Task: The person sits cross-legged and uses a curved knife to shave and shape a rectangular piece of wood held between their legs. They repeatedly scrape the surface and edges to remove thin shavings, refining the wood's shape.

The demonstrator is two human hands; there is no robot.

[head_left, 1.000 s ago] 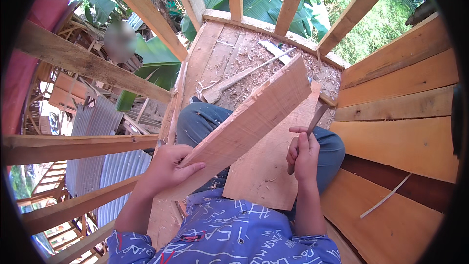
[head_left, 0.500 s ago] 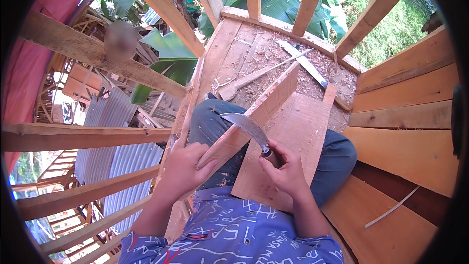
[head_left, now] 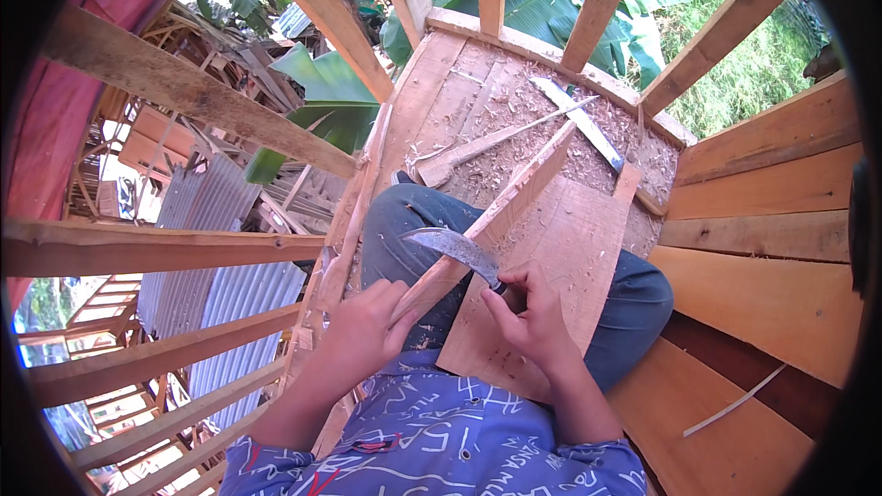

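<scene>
A curved knife [head_left: 450,245] lies across the upper edge of a narrow wooden board [head_left: 524,191], its tip pointing left. My right hand [head_left: 535,320] is closed around the knife's handle, which the fingers mostly hide. The narrow board stands on edge, slanting away from me. Its near end is gripped by my left hand [head_left: 369,323], thumb on the right face and fingers on the left. Beneath it, a wide flat board [head_left: 565,253] rests across my lap, sprinkled with wood shavings.
Beyond my legs, a handsaw [head_left: 588,133] and a long tapering wooden piece [head_left: 469,151] lie among shavings on the plank floor [head_left: 427,96]. Upright wooden posts and rails [head_left: 184,251] border the left and far sides. A plank wall [head_left: 763,211] rises on the right.
The knife has moved a little toward me along the board's upper edge, its blade turning more crosswise. My left hand keeps its hold on the board. The whole view has shifted slightly.
</scene>
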